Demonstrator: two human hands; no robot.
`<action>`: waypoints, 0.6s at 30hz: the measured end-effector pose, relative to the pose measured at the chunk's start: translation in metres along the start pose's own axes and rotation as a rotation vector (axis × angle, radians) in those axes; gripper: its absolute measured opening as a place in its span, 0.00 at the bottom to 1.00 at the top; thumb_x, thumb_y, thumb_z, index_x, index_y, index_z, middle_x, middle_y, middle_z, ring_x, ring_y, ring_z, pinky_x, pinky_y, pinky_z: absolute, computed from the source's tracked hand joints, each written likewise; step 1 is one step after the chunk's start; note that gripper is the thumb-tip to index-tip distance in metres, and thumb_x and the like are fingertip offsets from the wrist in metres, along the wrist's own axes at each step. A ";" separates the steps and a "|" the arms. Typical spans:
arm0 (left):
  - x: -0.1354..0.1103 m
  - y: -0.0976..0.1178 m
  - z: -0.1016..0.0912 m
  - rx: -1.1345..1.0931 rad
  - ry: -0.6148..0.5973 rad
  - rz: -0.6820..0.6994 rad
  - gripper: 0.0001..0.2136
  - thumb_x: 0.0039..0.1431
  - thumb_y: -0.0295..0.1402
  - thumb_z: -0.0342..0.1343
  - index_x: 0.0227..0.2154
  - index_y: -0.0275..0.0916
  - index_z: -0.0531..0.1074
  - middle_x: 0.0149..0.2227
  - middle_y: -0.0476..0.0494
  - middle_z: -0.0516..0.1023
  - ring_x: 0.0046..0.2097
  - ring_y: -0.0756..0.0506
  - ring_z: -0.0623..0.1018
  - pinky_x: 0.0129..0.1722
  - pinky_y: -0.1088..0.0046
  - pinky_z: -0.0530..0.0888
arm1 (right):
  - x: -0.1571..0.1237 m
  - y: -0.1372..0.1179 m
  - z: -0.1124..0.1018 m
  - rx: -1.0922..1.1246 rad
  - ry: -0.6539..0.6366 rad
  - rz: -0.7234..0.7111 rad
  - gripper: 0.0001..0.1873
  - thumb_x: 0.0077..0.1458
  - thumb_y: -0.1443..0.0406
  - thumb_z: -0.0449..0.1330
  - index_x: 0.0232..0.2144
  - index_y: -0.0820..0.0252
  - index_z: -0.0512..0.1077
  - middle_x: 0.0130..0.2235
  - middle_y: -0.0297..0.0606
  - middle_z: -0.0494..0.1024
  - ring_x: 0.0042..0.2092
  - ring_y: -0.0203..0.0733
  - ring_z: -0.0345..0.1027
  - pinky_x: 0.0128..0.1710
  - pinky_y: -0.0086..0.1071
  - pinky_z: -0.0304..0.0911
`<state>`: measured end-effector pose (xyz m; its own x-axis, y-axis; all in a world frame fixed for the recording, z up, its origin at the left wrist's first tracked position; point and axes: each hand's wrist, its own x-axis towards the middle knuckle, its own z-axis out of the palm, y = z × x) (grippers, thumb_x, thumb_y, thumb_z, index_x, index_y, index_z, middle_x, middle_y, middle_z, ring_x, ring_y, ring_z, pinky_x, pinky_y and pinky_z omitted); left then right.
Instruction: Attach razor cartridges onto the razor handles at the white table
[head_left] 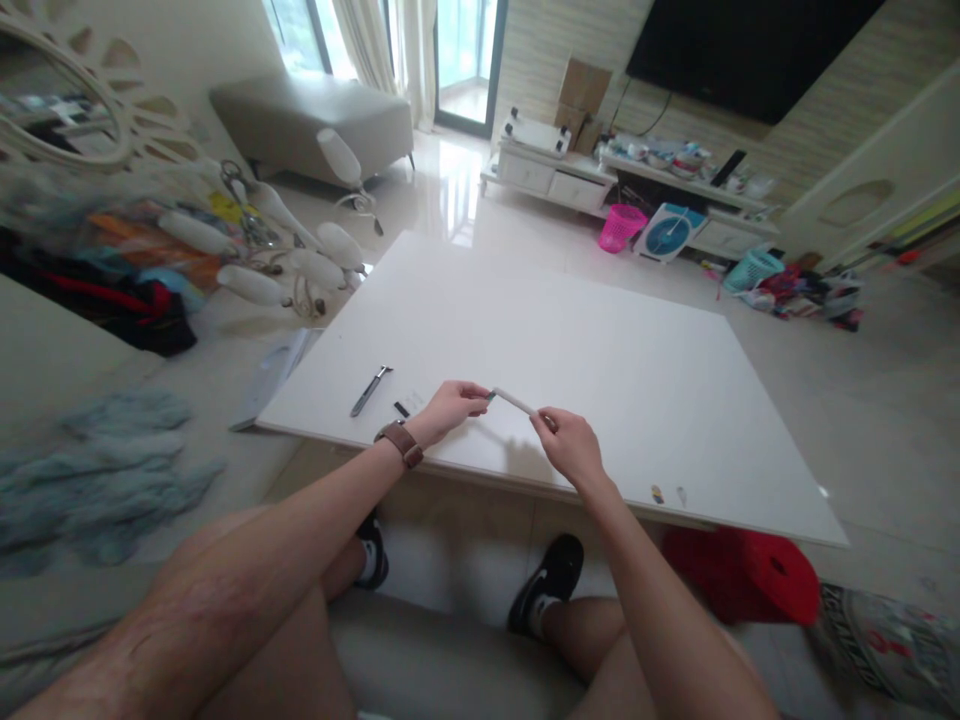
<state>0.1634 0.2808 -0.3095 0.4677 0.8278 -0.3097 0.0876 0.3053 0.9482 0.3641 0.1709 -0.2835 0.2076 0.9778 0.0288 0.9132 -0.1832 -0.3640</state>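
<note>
Both hands are raised a little over the near edge of the white tabletop (592,330). My right hand (571,445) is closed round the near end of a slim, pale grey stick (514,402), its exact kind unclear. Its far end meets the fingertips of my left hand (452,408), pinched on a small green piece (490,396). Whether piece and stick are joined I cannot tell. Left of my left hand lie a grey-and-black slim tool (371,390) with a short crosswise head and a small black piece (401,409).
Near the front right edge lie a small yellow-and-dark item (658,494) and a small clear oval item (682,496). A red roll (742,575) stands below that edge. A lamp with several white shades (300,265) is beyond the table's left side. A pink basket (622,228) stands behind.
</note>
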 end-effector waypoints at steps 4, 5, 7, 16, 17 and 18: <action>-0.002 0.001 0.002 -0.003 -0.006 -0.009 0.08 0.47 0.25 0.62 0.33 0.33 0.78 0.31 0.42 0.79 0.34 0.49 0.76 0.42 0.68 0.72 | -0.002 0.001 -0.006 0.012 0.056 0.019 0.15 0.62 0.55 0.53 0.36 0.53 0.78 0.33 0.36 0.80 0.33 0.40 0.70 0.31 0.30 0.54; -0.003 0.001 0.002 -0.007 -0.006 -0.009 0.08 0.47 0.25 0.62 0.33 0.33 0.78 0.30 0.43 0.79 0.34 0.49 0.76 0.42 0.68 0.72 | -0.003 0.000 -0.007 0.030 0.036 -0.021 0.15 0.62 0.55 0.54 0.36 0.53 0.78 0.32 0.36 0.80 0.33 0.39 0.70 0.32 0.30 0.54; -0.004 0.001 0.003 -0.007 -0.010 -0.007 0.08 0.47 0.25 0.62 0.33 0.33 0.78 0.30 0.43 0.79 0.33 0.49 0.75 0.41 0.68 0.72 | -0.004 0.000 -0.007 0.035 -0.004 -0.072 0.15 0.62 0.56 0.54 0.35 0.53 0.78 0.32 0.35 0.80 0.33 0.39 0.70 0.32 0.30 0.55; -0.003 0.005 0.004 0.000 0.003 -0.026 0.07 0.47 0.24 0.61 0.32 0.33 0.78 0.29 0.44 0.78 0.33 0.49 0.75 0.40 0.69 0.72 | 0.001 0.003 -0.004 0.006 0.004 -0.061 0.15 0.62 0.56 0.54 0.34 0.53 0.78 0.32 0.34 0.79 0.33 0.38 0.70 0.33 0.30 0.55; -0.003 0.005 0.003 0.004 0.004 -0.019 0.07 0.48 0.24 0.61 0.32 0.33 0.78 0.29 0.44 0.78 0.33 0.49 0.75 0.40 0.69 0.72 | 0.001 0.003 -0.003 -0.002 -0.012 -0.064 0.14 0.62 0.56 0.54 0.34 0.53 0.78 0.32 0.34 0.79 0.33 0.38 0.70 0.33 0.30 0.55; -0.002 0.004 0.003 0.009 0.003 -0.013 0.07 0.48 0.24 0.61 0.32 0.33 0.78 0.29 0.43 0.79 0.33 0.49 0.75 0.40 0.69 0.72 | 0.001 0.004 -0.003 -0.023 -0.012 -0.042 0.15 0.62 0.56 0.54 0.33 0.53 0.78 0.32 0.35 0.80 0.33 0.39 0.70 0.32 0.30 0.54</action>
<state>0.1651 0.2788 -0.3043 0.4641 0.8251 -0.3220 0.1015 0.3116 0.9448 0.3692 0.1712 -0.2817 0.1646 0.9858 0.0325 0.9290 -0.1438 -0.3410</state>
